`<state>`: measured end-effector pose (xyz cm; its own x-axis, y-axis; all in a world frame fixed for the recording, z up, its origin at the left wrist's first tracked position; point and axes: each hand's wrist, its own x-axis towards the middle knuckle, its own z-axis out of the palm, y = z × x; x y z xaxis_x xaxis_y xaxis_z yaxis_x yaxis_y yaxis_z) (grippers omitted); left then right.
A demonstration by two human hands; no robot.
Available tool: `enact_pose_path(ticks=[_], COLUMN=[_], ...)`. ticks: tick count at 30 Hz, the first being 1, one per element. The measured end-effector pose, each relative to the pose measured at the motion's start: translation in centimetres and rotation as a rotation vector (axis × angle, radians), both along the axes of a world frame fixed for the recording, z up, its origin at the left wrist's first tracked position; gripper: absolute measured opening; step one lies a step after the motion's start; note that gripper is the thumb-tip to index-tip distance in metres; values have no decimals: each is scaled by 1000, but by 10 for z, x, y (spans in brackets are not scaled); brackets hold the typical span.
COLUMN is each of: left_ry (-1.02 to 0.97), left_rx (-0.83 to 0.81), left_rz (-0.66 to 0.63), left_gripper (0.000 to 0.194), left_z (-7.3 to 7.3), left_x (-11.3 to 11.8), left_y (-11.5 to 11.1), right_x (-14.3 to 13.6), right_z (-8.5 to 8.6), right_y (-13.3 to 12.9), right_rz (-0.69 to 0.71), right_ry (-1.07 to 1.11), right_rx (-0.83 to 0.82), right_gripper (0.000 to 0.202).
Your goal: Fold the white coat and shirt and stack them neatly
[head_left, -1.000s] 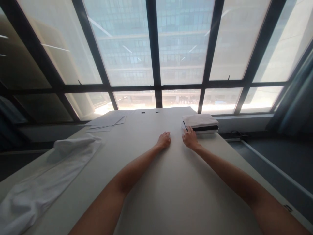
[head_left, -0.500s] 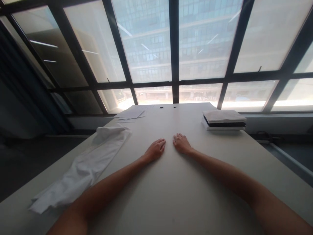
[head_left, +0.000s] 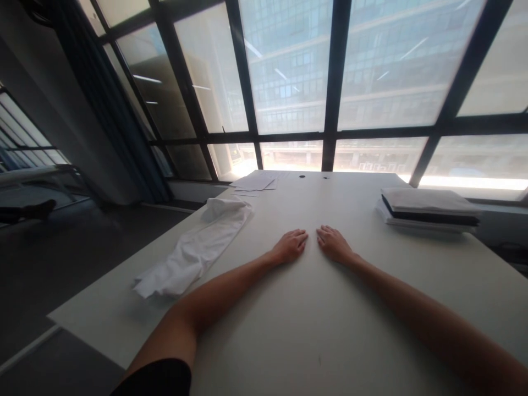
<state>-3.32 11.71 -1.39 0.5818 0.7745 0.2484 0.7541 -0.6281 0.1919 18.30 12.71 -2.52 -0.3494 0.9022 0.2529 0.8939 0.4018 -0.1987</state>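
My left hand (head_left: pixel 291 245) lies palm down on the white table (head_left: pixel 284 324), its fingers stretched out and nothing held. Close to its right, my right hand (head_left: pixel 333 243) also rests flat on the tabletop, open, with a small gap between the two. A crumpled white cloth (head_left: pixel 193 250) is spread along the table's left side, beside my left forearm. To the right, beyond my right hand, sits a stack of folded fabric (head_left: pixel 429 207), white with a black layer in it.
Sheets of paper (head_left: pixel 256 181) lie near the far left corner of the table. Two small dark spots are near the far edge. Large windows (head_left: pixel 289 71) stand behind the table, with a dark curtain (head_left: pixel 103 110) at the left.
The view has turned to the left, so the table, cloth, stack and both hands appear further right. Both hands remain flat on the table.
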Motion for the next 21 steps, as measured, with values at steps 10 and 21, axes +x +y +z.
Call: enact_pose_path(ticks=[10,21], left_ry=[12,-1], left_rx=[28,-1], left_rz=[-10,-7], left_gripper=[44,45], left_z=[-3,-1], left_x=[0,-2], left_y=[1,-2], right_x=[-1,-3], right_z=[-2,0], right_y=[1,0], right_rz=[13,8], right_ry=[-24,10], right_rx=[35,17], right_gripper=[42,43])
